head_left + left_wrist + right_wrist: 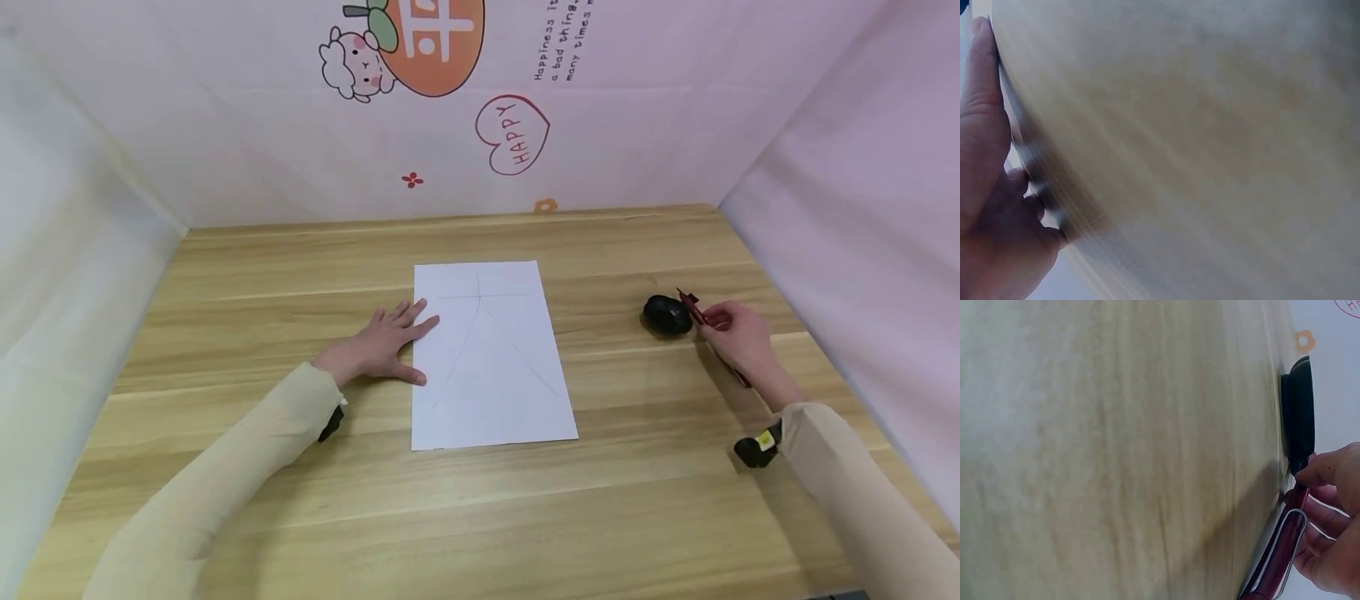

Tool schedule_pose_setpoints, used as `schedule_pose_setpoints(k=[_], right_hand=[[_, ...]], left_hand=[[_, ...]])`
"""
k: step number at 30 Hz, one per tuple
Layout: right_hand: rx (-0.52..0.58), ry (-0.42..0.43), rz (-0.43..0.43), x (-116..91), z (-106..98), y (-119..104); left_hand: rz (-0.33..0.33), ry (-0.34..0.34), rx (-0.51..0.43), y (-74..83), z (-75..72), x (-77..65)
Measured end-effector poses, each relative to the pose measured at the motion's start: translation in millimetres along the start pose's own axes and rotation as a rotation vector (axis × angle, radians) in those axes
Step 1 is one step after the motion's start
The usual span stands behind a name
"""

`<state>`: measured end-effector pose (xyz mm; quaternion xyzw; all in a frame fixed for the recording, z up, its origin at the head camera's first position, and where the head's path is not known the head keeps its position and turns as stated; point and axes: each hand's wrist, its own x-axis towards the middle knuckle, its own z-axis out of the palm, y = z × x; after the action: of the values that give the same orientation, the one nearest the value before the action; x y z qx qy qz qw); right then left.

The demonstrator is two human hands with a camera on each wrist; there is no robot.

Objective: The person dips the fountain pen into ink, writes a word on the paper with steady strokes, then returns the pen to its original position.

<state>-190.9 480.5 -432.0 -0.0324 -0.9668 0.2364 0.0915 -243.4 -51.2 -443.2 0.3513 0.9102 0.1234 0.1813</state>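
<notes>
A white sheet of paper (495, 358) lies on the wooden table, with thin faint lines crossing near its top and two slanting down from there. My left hand (381, 343) rests with fingers spread, its fingertips and thumb over the sheet's left edge. In the left wrist view the left hand (991, 169) shows at the left side. Between thumb and fingers, my right hand (738, 335) pinches a slim dark red tool (1280, 553) with a silver wire loop along it. Its far end reaches a shiny black rounded object (666, 316), shaped like a computer mouse.
The wooden table (495, 517) runs back to a white printed cloth (262, 158). White cloth (862, 192) also hangs along the right side, and more on the left. Black wrist cameras sit under both sleeves, one (756, 451) close over the table.
</notes>
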Motion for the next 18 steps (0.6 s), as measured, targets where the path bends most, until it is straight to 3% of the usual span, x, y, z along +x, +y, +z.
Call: schedule_pose_setpoints(k=[11,18], right_hand=[[-0.012,-0.007,0.077,4.8,-3.4,5.2],[-0.032,-0.018,0.105,20.7,-4.8,-8.3]], left_hand=[[0.024,0.011,0.006,-8.9,5.4,7.0],[0.003,-0.010,-0.005,-13.7,10.3,7.2]])
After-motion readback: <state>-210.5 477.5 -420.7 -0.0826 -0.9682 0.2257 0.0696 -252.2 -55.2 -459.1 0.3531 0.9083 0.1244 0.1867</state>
